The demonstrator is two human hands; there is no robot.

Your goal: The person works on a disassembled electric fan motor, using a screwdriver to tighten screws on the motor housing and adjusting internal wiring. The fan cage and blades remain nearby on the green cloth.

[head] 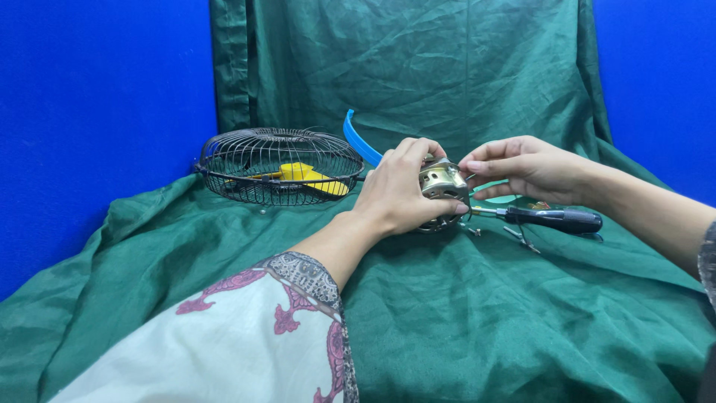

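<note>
My left hand (399, 192) wraps around a small brass-coloured fan motor (443, 181), holding it just above the green cloth (485, 313). My right hand (522, 166) reaches in from the right and pinches at the motor's top right edge with thumb and fingertips. Whatever small part sits between those fingertips is too small to tell. A screwdriver with a black handle (556, 219) lies on the cloth just under my right hand. Small metal bits (518, 237) rest next to its shaft.
A wire fan guard (280, 153) with yellow blades (306, 175) inside stands on the cloth at the back left. A curved blue plastic ring (359, 140) leans behind my left hand. Blue walls flank the draped green backdrop.
</note>
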